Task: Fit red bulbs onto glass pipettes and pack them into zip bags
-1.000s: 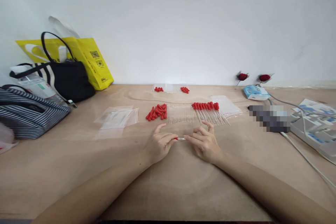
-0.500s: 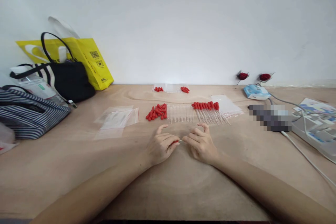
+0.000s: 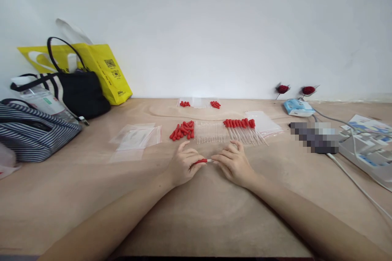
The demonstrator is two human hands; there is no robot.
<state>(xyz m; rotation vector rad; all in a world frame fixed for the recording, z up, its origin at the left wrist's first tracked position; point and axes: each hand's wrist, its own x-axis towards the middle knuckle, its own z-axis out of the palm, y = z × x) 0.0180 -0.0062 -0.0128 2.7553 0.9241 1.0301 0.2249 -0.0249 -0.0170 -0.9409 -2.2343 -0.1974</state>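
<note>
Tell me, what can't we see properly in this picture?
All in the head view:
Red piece: one end hidden by the left fingers.
Thin clear rod: one end hidden by the right fingers.
Dark object: blurred by pixel blocks.
Striped bag: cut off by the left edge.
</note>
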